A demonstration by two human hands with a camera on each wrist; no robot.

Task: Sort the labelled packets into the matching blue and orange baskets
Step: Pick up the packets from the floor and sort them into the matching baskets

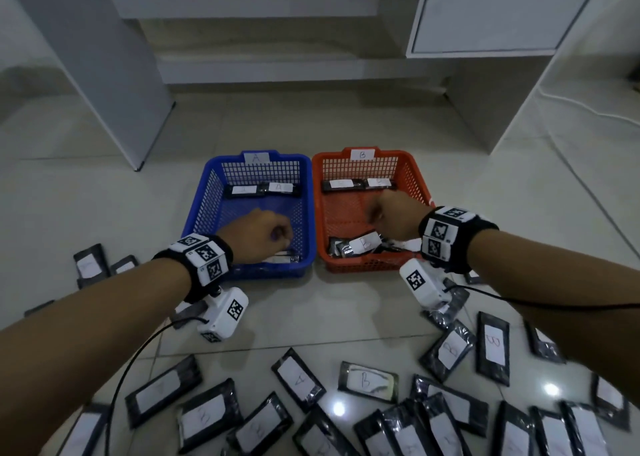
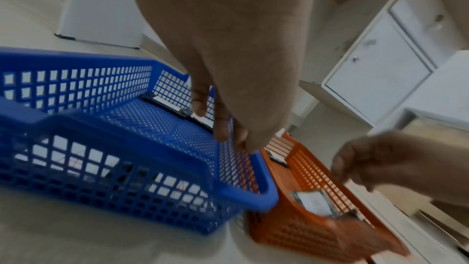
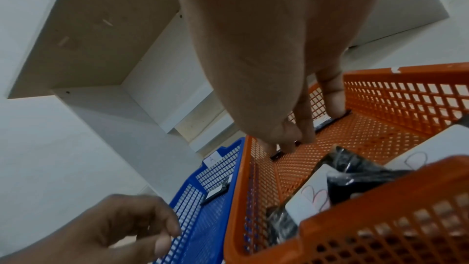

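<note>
The blue basket labelled A and the orange basket labelled B stand side by side on the floor. My left hand hovers over the blue basket's near end, fingers hanging loose and empty. A packet lies just under it. My right hand hangs over the orange basket, its fingers pointing down and holding nothing. Below it lie B packets. Two more packets sit at the back of each basket.
Several black packets with white A or B labels are scattered on the tiled floor in front of me and to both sides. A white cabinet and a white desk panel stand behind the baskets. Cables trail from both wrist cameras.
</note>
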